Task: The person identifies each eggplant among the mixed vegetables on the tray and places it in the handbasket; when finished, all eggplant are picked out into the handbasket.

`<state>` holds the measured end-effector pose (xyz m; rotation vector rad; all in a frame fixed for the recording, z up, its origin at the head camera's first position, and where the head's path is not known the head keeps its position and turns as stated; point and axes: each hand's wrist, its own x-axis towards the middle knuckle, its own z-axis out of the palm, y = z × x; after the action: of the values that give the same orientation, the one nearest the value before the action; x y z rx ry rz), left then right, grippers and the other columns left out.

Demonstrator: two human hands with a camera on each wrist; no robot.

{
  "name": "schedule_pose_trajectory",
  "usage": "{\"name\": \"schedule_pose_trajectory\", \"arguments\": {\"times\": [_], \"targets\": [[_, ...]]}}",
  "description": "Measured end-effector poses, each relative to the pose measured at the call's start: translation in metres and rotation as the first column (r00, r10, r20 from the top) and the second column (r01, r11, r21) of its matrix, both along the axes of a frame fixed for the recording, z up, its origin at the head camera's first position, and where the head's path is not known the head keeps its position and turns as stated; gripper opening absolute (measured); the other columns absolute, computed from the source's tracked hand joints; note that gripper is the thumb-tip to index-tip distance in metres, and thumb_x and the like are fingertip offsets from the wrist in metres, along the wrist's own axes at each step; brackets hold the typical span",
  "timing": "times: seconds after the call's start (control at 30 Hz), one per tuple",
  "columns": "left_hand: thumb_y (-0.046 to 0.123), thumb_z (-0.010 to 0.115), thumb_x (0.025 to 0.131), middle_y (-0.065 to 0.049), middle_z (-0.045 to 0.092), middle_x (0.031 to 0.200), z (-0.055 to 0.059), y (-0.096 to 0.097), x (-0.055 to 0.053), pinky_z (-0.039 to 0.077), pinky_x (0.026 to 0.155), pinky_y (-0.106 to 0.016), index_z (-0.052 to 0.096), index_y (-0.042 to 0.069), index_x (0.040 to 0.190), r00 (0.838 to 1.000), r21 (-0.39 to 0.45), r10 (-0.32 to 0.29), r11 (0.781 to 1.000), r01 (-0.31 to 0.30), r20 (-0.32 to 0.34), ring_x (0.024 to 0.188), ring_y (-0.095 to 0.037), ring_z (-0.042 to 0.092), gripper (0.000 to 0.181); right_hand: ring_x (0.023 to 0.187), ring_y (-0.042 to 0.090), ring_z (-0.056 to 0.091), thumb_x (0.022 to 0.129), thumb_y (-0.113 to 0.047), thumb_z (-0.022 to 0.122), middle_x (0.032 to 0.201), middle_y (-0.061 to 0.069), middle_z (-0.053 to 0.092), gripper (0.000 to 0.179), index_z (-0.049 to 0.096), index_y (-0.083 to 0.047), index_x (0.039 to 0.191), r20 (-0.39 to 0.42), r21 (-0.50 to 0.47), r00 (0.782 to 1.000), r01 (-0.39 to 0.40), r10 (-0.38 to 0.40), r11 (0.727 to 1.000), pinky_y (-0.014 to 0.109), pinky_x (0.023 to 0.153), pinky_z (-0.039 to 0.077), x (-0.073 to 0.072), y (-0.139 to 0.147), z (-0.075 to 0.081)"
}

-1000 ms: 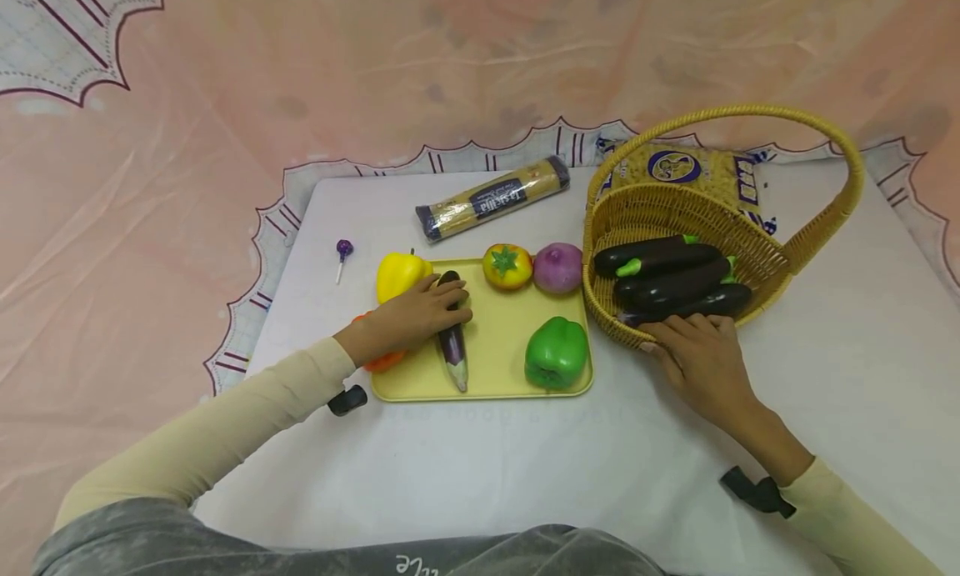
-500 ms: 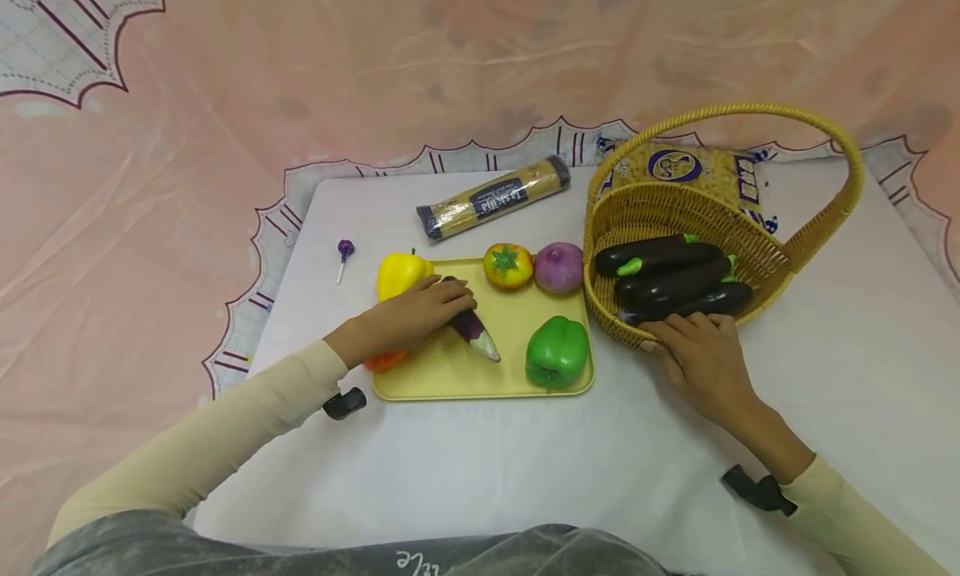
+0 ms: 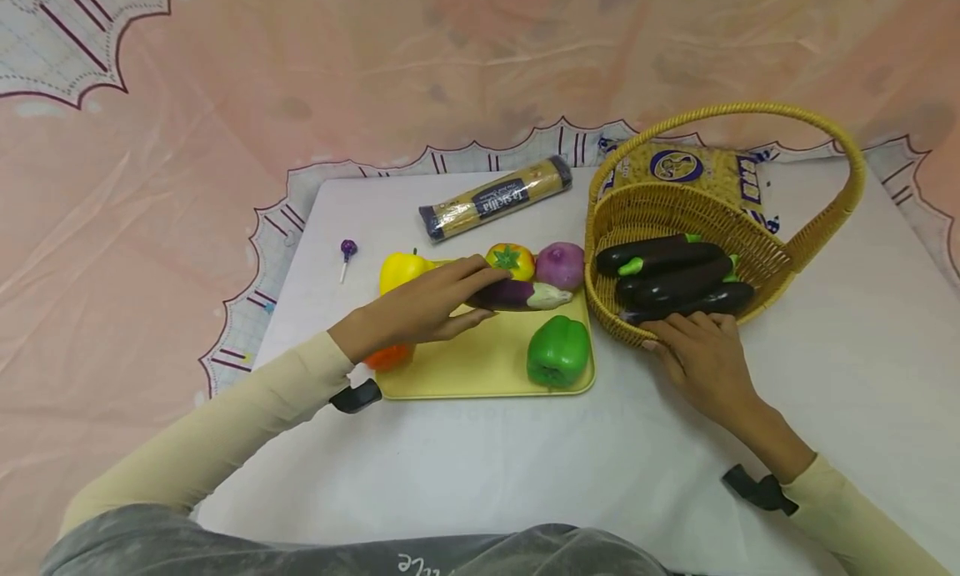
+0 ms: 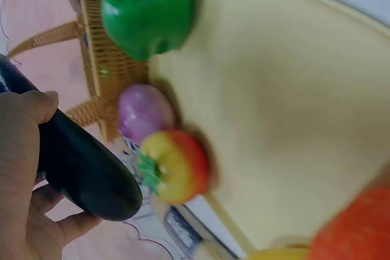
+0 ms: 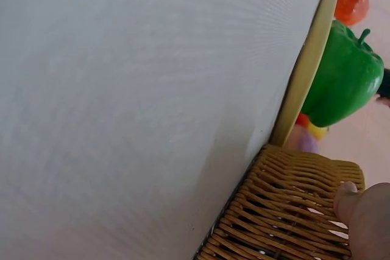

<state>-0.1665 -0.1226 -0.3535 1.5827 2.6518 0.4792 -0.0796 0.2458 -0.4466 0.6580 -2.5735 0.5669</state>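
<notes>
My left hand (image 3: 431,301) grips a dark purple eggplant (image 3: 517,294) with a pale tip, held above the yellow tray (image 3: 465,380). In the left wrist view the thumb lies along one side of the eggplant (image 4: 85,162) and the fingers wrap beneath. My right hand (image 3: 701,363) holds the front rim of the wicker basket (image 3: 611,326), its thumb (image 5: 346,196) outside the weave. Several dark eggplants (image 3: 671,284) lie inside the basket. Around the tray's edges sit a yellow pepper (image 3: 401,272), a tomato (image 3: 510,259), a purple onion (image 3: 560,265) and a green pepper (image 3: 558,351).
An orange-red vegetable (image 3: 390,357) shows partly under the left wrist. Behind the tray lies a spaghetti pack (image 3: 497,198), and behind the basket a pasta bag (image 3: 690,166). A purple lollipop (image 3: 348,249) is on the left. The basket's tall handle (image 3: 810,122) arches over it.
My left hand has lifted the eggplant off the tray and swung its pale tip from pointing toward me to pointing right, toward the basket. The right hand stays at the basket's rim.
</notes>
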Motion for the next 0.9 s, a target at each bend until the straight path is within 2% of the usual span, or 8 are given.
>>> {"name": "schedule_pose_trajectory", "arguments": {"times": [0.13, 0.23, 0.37, 0.47, 0.57, 0.67, 0.8, 0.9], "targets": [[0.029, 0.064, 0.096, -0.013, 0.055, 0.124, 0.009, 0.014, 0.000, 0.053, 0.083, -0.034, 0.048, 0.008, 0.142, 1.000, -0.016, 0.011, 1.000, -0.011, -0.008, 0.096, -0.022, 0.057, 0.053, 0.080, 0.030, 0.056, 0.087, -0.018, 0.070, 0.089, 0.009, 0.070, 0.022, 0.072, -0.007, 0.107, -0.008, 0.001, 1.000, -0.004, 0.004, 1.000, 0.046, 0.074, 0.032, 0.000, 0.001, -0.001], [0.032, 0.064, 0.094, -0.013, 0.057, 0.126, 0.014, 0.025, -0.002, 0.055, 0.076, -0.032, 0.050, 0.008, 0.141, 0.999, -0.007, 0.007, 1.000, -0.007, -0.047, 0.092, -0.022, 0.060, 0.054, 0.079, 0.030, 0.056, 0.088, -0.018, 0.070, 0.089, 0.009, 0.070, 0.022, 0.072, -0.007, 0.106, -0.015, 0.004, 1.000, -0.004, 0.004, 1.000, 0.046, 0.074, 0.032, 0.000, 0.001, -0.002], [0.036, 0.066, 0.090, -0.010, 0.064, 0.118, 0.019, 0.041, -0.005, 0.051, 0.063, -0.028, 0.057, 0.007, 0.134, 0.993, 0.023, -0.008, 1.000, 0.011, -0.118, 0.081, -0.018, 0.061, 0.054, 0.079, 0.030, 0.056, 0.088, -0.018, 0.069, 0.089, 0.009, 0.070, 0.021, 0.072, -0.007, 0.106, -0.020, 0.002, 1.000, -0.006, 0.006, 1.000, 0.046, 0.074, 0.031, 0.000, 0.001, -0.001], [0.038, 0.066, 0.088, -0.007, 0.066, 0.109, 0.023, 0.054, -0.008, 0.047, 0.057, -0.027, 0.059, 0.007, 0.132, 0.990, 0.035, -0.012, 0.999, 0.018, -0.143, 0.076, -0.015, 0.058, 0.054, 0.079, 0.029, 0.055, 0.088, -0.018, 0.069, 0.090, 0.009, 0.070, 0.021, 0.072, -0.008, 0.106, -0.017, 0.001, 1.000, -0.007, 0.007, 1.000, 0.047, 0.074, 0.031, 0.000, 0.001, 0.000], [0.038, 0.066, 0.088, -0.006, 0.066, 0.106, 0.026, 0.067, -0.012, 0.047, 0.058, -0.028, 0.058, 0.008, 0.132, 0.990, 0.031, -0.007, 0.999, 0.011, -0.139, 0.075, -0.015, 0.057, 0.054, 0.079, 0.030, 0.055, 0.088, -0.018, 0.068, 0.090, 0.008, 0.070, 0.020, 0.072, -0.008, 0.105, -0.015, 0.002, 1.000, -0.007, 0.007, 1.000, 0.047, 0.074, 0.031, 0.000, 0.001, 0.000], [0.039, 0.066, 0.088, -0.005, 0.066, 0.107, 0.030, 0.081, -0.017, 0.047, 0.060, -0.027, 0.059, 0.009, 0.131, 0.992, 0.021, 0.006, 1.000, -0.004, -0.123, 0.077, -0.015, 0.057, 0.053, 0.079, 0.030, 0.056, 0.094, -0.024, 0.063, 0.089, 0.008, 0.070, 0.021, 0.071, -0.009, 0.105, -0.024, -0.001, 1.000, -0.011, 0.011, 1.000, 0.047, 0.074, 0.032, 0.000, 0.001, 0.000], [0.042, 0.065, 0.089, -0.004, 0.066, 0.112, 0.035, 0.101, -0.022, 0.047, 0.062, -0.027, 0.057, 0.011, 0.133, 0.994, -0.008, 0.021, 1.000, -0.022, -0.104, 0.080, -0.014, 0.058, 0.055, 0.079, 0.030, 0.057, 0.102, -0.039, 0.048, 0.089, 0.007, 0.070, 0.038, 0.072, -0.009, 0.106, -0.051, -0.007, 0.998, -0.020, 0.020, 1.000, 0.048, 0.074, 0.033, 0.000, 0.000, 0.001], [0.044, 0.064, 0.089, -0.003, 0.065, 0.118, 0.037, 0.117, -0.025, 0.049, 0.066, -0.029, 0.055, 0.012, 0.136, 0.996, -0.036, 0.023, 0.999, -0.026, -0.091, 0.086, -0.013, 0.058, 0.057, 0.078, 0.030, 0.057, 0.104, -0.046, 0.039, 0.089, 0.007, 0.070, 0.049, 0.072, -0.009, 0.106, -0.069, -0.009, 0.997, -0.024, 0.024, 1.000, 0.048, 0.073, 0.034, 0.000, 0.000, 0.001]]}}
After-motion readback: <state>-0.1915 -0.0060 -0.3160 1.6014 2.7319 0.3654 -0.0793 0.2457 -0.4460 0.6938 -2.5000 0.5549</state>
